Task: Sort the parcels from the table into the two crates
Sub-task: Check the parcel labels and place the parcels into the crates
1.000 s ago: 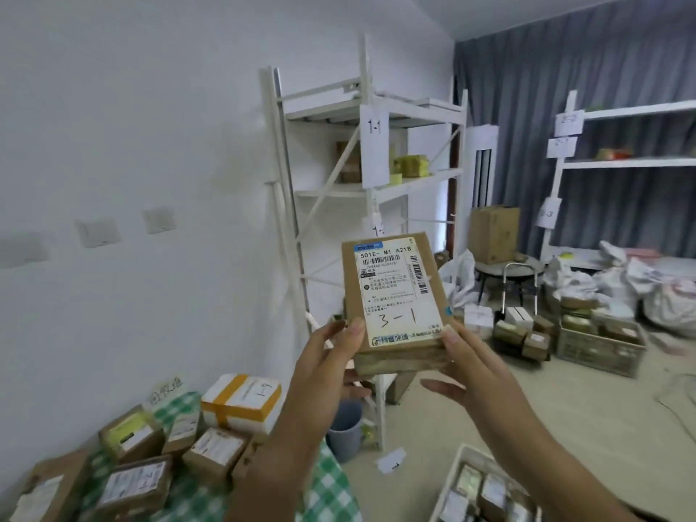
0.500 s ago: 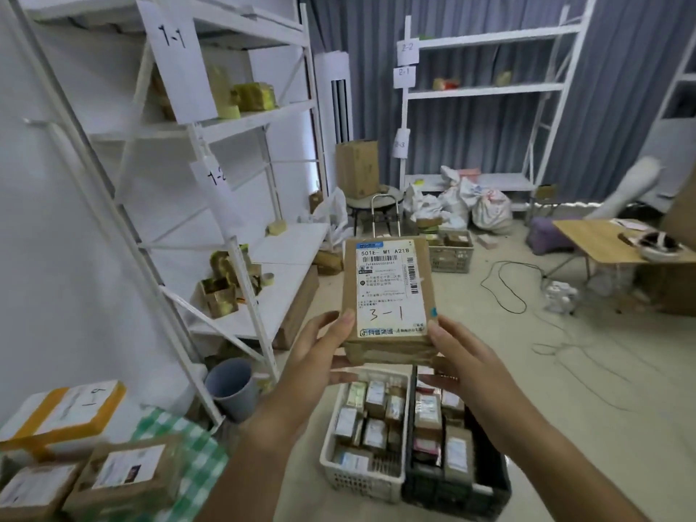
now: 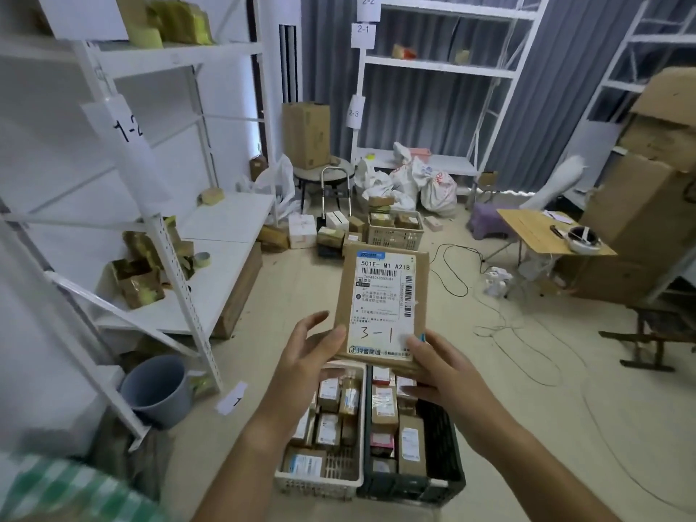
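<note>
Brown cardboard parcel (image 3: 382, 307) held up in mid-air above the two crates, label face toward the camera, long side upright; white shipping label reads "501E- M1 A21B" at top, "3-1" handwritten near the bottom.

Left hand (image 3: 307, 356) at the parcel's lower left edge; thumb lies on the front face beside the label, the other fingers spread out loosely to the left and behind, so the grip looks light; right hand (image 3: 438, 365) holds the lower right corner, thumb pressed on the label's bottom edge, fingers curled under the back; both forearms reach in from the bottom of the view.

White crate (image 3: 320, 480) on the floor directly below the hands, partly filled with small boxes; black crate (image 3: 442, 461) touching its right side, also holding small boxes, its right part bare.

Green-and-white checked cloth (image 3: 56, 491) shows at the bottom left corner; grey bucket (image 3: 158, 389) stands on the floor by a white shelf rack (image 3: 165, 250) tagged "1-2"; beige basket (image 3: 395, 231) with more parcels farther back; small wooden table (image 3: 542, 231) to the right; black cables (image 3: 501, 325) trail over the floor.
</note>
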The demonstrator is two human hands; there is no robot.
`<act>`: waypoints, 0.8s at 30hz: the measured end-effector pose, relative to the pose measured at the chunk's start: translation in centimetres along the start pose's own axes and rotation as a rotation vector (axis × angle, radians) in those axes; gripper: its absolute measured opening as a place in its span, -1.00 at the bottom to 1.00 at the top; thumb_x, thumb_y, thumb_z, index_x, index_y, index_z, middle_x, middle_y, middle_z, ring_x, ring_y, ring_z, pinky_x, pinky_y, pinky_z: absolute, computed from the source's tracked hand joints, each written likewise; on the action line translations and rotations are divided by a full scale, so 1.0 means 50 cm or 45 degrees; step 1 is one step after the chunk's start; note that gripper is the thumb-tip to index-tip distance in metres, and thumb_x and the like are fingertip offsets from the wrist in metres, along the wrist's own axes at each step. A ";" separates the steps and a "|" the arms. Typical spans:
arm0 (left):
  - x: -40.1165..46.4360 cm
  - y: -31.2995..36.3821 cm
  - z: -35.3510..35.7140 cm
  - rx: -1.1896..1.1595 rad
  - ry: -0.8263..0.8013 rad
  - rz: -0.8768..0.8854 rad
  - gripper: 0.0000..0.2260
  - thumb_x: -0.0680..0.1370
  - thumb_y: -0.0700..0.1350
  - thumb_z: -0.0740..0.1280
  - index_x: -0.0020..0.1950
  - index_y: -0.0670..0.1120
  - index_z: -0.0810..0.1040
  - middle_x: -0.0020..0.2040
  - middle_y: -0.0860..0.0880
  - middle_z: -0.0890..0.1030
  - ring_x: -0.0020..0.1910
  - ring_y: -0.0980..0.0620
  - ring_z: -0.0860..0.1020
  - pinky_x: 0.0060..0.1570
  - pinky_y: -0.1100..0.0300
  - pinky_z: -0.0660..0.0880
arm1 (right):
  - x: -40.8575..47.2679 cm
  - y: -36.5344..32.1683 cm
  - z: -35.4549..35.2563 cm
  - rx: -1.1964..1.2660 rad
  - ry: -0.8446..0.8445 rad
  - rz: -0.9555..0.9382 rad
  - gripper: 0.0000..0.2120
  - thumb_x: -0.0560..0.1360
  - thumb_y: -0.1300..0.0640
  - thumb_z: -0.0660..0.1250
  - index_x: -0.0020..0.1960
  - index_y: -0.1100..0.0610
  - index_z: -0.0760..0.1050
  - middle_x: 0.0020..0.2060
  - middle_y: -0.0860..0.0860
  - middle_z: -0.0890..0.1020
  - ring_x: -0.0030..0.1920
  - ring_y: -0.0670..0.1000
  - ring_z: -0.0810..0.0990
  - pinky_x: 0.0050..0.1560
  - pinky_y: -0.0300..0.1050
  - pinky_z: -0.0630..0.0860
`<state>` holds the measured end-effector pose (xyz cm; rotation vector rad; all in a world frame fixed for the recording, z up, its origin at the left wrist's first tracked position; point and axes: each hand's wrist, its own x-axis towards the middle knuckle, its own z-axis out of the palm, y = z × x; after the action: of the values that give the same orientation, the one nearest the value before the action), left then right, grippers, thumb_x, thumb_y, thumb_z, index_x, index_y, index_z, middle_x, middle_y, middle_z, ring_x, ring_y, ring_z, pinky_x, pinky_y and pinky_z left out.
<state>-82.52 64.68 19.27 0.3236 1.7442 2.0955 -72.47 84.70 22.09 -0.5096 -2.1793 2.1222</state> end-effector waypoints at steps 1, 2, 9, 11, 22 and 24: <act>0.024 -0.001 -0.017 -0.018 -0.006 0.004 -0.35 0.41 0.32 0.47 0.43 0.13 0.43 0.21 0.03 0.72 0.19 0.01 0.69 -0.02 0.16 0.65 | 0.027 -0.008 0.012 -0.002 -0.003 0.001 -0.35 0.42 -0.33 0.43 0.44 -0.15 0.42 0.20 -0.14 0.69 0.17 -0.03 0.69 0.25 0.13 0.60; 0.047 -0.002 -0.032 -0.030 -0.015 0.008 -0.35 0.41 0.33 0.48 0.43 0.14 0.43 0.23 0.03 0.71 0.21 0.01 0.68 0.01 0.11 0.64 | 0.050 -0.015 0.023 -0.001 -0.008 -0.003 -0.36 0.43 -0.32 0.43 0.44 -0.15 0.42 0.21 -0.13 0.69 0.18 -0.03 0.69 0.24 0.12 0.60; 0.187 -0.044 -0.049 -0.062 -0.176 -0.023 -0.35 0.45 0.28 0.45 0.48 0.14 0.39 0.26 0.03 0.70 0.25 0.03 0.66 0.25 0.06 0.51 | 0.141 0.004 0.014 -0.009 0.051 0.020 -0.43 0.46 -0.25 0.44 0.42 -0.18 0.42 0.22 -0.15 0.68 0.18 -0.07 0.69 0.10 -0.06 0.66; 0.208 -0.061 -0.025 -0.077 -0.238 -0.055 -0.33 0.44 0.27 0.46 0.49 0.15 0.38 0.26 0.01 0.69 0.25 0.03 0.65 0.20 0.13 0.54 | 0.145 0.017 -0.012 0.009 0.086 0.058 -0.46 0.50 -0.23 0.45 0.42 -0.16 0.42 0.20 -0.14 0.69 0.16 -0.06 0.70 0.01 -0.15 0.67; 0.336 -0.154 0.149 -0.027 -0.399 -0.186 -0.32 0.54 0.19 0.42 0.60 0.21 0.22 0.32 0.09 0.66 0.30 0.09 0.63 0.38 0.02 0.43 | 0.229 0.096 -0.190 0.176 0.276 0.135 -0.45 0.47 -0.17 0.44 0.41 -0.09 0.43 0.20 -0.05 0.70 0.19 0.01 0.69 0.07 -0.09 0.66; 0.360 -0.179 0.184 0.017 -0.381 -0.235 -0.22 0.48 0.25 0.45 0.63 0.25 0.17 0.35 0.13 0.63 0.33 0.13 0.59 0.44 0.01 0.40 | 0.257 0.135 -0.231 0.242 0.271 0.162 -0.45 0.48 -0.16 0.47 0.40 -0.03 0.45 0.21 0.01 0.69 0.19 0.05 0.69 0.04 -0.15 0.66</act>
<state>-93.46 82.04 11.03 0.4372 1.5499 1.8026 -80.19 99.31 13.69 -0.8337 -1.8571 2.1914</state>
